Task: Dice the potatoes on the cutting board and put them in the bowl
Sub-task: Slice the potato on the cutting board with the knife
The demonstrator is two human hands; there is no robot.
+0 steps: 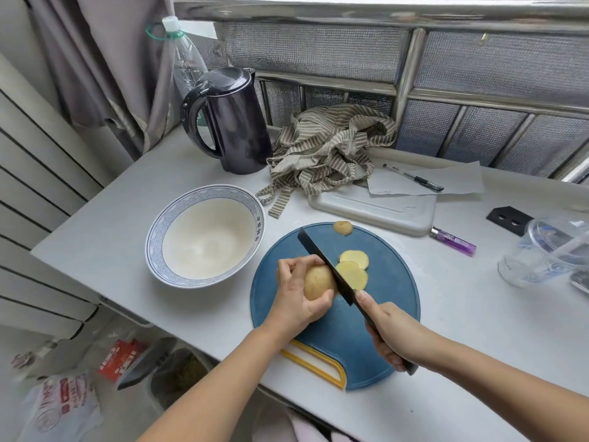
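Observation:
A round blue cutting board (389,301) lies on the white table. My left hand (298,293) grips the uncut part of a potato (318,280) on the board. My right hand (393,334) holds a black knife (325,266) whose blade rests against the potato's cut face. Two yellow potato slices (353,266) lie flat just right of the blade. A small potato end piece (343,227) sits at the board's far edge. An empty white bowl with a blue patterned rim (204,239) stands left of the board.
A dark kettle (232,119) and a plastic bottle (185,59) stand at the back left. A striped cloth (328,145), a white board (373,208) with paper and pen, a purple lighter (452,241) and a clear plastic container (545,253) lie behind and right.

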